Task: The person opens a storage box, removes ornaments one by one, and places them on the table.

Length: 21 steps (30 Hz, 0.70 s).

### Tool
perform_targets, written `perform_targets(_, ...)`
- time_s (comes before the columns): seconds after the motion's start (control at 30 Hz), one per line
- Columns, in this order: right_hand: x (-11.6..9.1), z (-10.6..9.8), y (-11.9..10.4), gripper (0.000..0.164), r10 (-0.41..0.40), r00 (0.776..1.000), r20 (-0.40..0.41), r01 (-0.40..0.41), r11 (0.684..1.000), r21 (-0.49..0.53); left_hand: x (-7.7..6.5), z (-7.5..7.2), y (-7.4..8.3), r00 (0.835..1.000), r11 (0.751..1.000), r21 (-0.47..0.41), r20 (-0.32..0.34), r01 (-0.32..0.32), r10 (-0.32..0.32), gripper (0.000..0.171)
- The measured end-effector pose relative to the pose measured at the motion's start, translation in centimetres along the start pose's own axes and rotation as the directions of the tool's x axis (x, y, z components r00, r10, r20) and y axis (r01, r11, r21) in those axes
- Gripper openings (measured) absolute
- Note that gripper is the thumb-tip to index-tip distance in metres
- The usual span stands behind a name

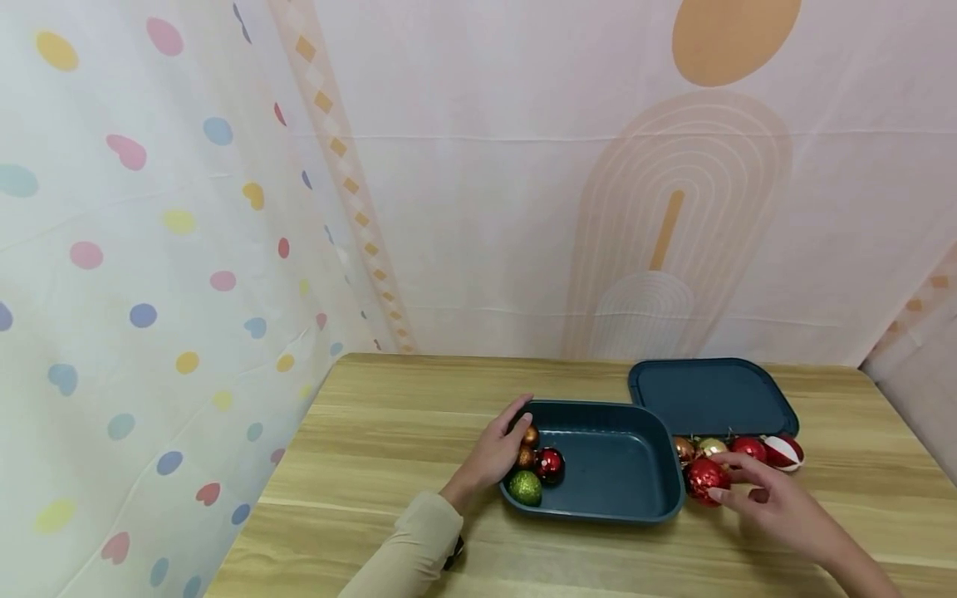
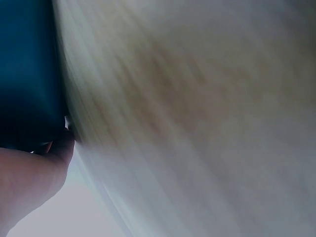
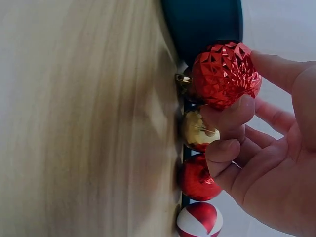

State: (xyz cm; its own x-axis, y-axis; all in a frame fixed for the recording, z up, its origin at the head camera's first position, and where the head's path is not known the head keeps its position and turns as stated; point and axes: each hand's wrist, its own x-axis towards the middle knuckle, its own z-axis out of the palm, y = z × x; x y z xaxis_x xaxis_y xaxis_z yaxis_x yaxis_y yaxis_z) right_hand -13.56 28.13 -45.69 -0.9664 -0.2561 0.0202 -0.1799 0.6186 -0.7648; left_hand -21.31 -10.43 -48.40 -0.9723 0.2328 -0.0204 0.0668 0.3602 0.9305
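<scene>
A dark blue rectangular bin [image 1: 609,517] stands on the wooden table. My left hand [image 1: 492,448] grips its left rim, thumb inside the wall. At the bin's left end lie two copper baubles [image 1: 527,457], a shiny red bauble [image 1: 550,465] and a glittery green bauble [image 1: 526,488]. Just outside the right wall, my right hand [image 1: 777,502] pinches a faceted red bauble [image 3: 224,74] between thumb and fingers; its gold cap points toward the table in the right wrist view. Behind that hand sit a gold bauble [image 3: 197,129], a red bauble [image 3: 198,177] and a red-and-white bauble [image 3: 200,219].
The dark blue lid [image 1: 710,397] lies flat on the table behind the row of baubles, right of the bin. Another copper bauble [image 1: 684,449] is in that row, close to the bin's right wall. A patterned cloth [image 1: 478,208] hangs behind the wooden table [image 1: 389,432].
</scene>
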Motion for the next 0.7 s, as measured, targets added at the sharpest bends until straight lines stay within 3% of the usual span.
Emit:
perform_targets(0.47,0.36,0.56,0.65,0.047,0.000,0.999,0.041,0.001,1.000,-0.027,-0.01,-0.09,0.09,1.000,1.000,0.019,-0.001,0.016,-0.016,0.050)
perform_targets(0.7,0.24,0.85,0.61,0.048,0.009,0.999,0.034,-0.007,0.999,-0.044,0.01,0.06,-0.12,1.000,0.999,0.033,-0.005,-0.007,0.007,0.050)
